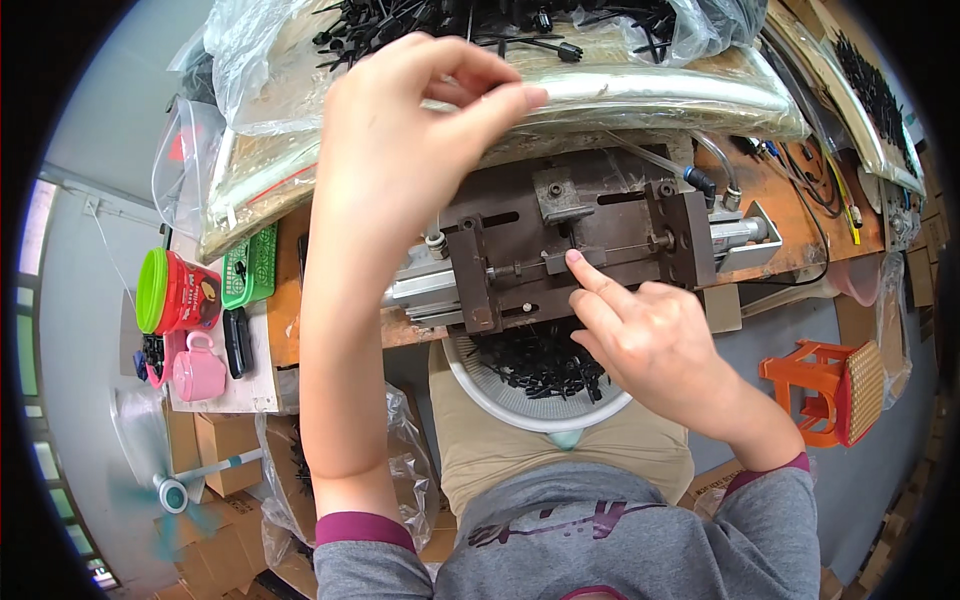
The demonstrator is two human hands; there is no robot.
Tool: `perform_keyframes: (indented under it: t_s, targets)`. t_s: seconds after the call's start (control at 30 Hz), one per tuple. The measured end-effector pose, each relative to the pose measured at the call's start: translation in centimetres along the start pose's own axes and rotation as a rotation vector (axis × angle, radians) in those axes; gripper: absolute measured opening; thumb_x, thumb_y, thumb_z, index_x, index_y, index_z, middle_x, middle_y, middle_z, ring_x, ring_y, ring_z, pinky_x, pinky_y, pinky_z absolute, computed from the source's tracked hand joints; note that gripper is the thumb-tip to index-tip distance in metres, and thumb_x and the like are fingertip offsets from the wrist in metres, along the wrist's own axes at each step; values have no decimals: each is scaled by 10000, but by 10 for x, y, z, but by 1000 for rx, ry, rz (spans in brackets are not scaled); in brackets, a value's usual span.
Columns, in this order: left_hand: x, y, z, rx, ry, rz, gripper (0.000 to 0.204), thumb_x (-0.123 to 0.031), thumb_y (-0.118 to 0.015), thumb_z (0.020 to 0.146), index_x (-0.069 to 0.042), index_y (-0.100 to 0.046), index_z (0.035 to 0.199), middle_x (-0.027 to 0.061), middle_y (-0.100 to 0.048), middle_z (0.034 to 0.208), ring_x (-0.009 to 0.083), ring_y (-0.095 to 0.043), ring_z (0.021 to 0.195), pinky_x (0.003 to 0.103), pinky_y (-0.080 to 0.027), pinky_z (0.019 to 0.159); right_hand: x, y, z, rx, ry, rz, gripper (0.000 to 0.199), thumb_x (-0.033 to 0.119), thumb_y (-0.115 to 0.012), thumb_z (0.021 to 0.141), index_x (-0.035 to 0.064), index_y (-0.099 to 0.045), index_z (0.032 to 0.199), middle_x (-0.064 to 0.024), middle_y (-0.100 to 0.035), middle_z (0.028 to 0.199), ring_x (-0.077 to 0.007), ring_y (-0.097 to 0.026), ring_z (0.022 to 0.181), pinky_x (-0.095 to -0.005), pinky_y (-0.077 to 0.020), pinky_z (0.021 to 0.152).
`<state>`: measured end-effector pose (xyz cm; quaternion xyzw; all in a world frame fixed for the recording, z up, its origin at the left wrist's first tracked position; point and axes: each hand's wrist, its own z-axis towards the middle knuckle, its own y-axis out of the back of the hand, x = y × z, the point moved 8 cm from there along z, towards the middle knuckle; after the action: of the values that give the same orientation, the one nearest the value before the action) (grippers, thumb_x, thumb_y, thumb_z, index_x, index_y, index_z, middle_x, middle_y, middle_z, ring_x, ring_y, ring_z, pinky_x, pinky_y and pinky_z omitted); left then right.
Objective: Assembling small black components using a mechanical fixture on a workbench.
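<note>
Where black parts (550, 374) heap, white basket (484, 401), near hands (650, 335)

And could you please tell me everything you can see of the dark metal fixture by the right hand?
The fixture has a dark brown, metal-looking plate with oblong slots, an end block at each side and a small block between them. A grey bracket stands at its back. Silvery cylinders adjoin both ends. It sits on the wooden bench. The right hand appears to touch the small block with its index fingertip, partly hiding it.
</note>
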<state>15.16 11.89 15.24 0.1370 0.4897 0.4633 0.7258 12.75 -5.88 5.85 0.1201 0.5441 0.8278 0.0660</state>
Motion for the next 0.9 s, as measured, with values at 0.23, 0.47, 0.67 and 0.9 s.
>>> perform_keyframes:
  t_s: [0.23, 0.47, 0.67, 0.9]
  targets:
    - [-32, -25, -108, 63, -81, -18, 292, -14, -850, 730, 5, -739, 999, 132, -693, 1189, 189, -713, 945, 292, -633, 765, -73, 61, 89, -507, -29, 188, 119, 174, -730, 818, 79, -669, 856, -119, -670, 754, -313, -668, 694, -411, -509, 621]
    - [-39, -89, -153, 157, -157, 251, 263, -137, -833, 729, -62, -708, 947, 143, -683, 1291, 205, -703, 684, 294, -552, 615, -129, 33, 177, -276, -127, -205, 189, 74, -671, 775, 45, -749, 945, -176, -726, 904, -357, -690, 886, -454, -561, 800]
    - [-26, -100, -141, 205, -167, 344, 257, -152, -830, 727, -68, -693, 928, 138, -687, 1287, 200, -694, 644, 283, -540, 593, -140, 50, 163, -16, -147, -179, 286, 101, -686, 725, -17, -757, 975, -227, -729, 900, -368, -713, 909, -423, -567, 841]
    - [-32, -69, -122, 33, -94, 45, 422, -94, -864, 720, -33, -699, 1104, 162, -698, 1236, 211, -729, 818, 301, -589, 687, -133, 57, 88, -57, -390, 1038, 299, 199, -731, 928, -49, -703, 1092, -50, -701, 814, -64, -649, 600, -215, -557, 546]
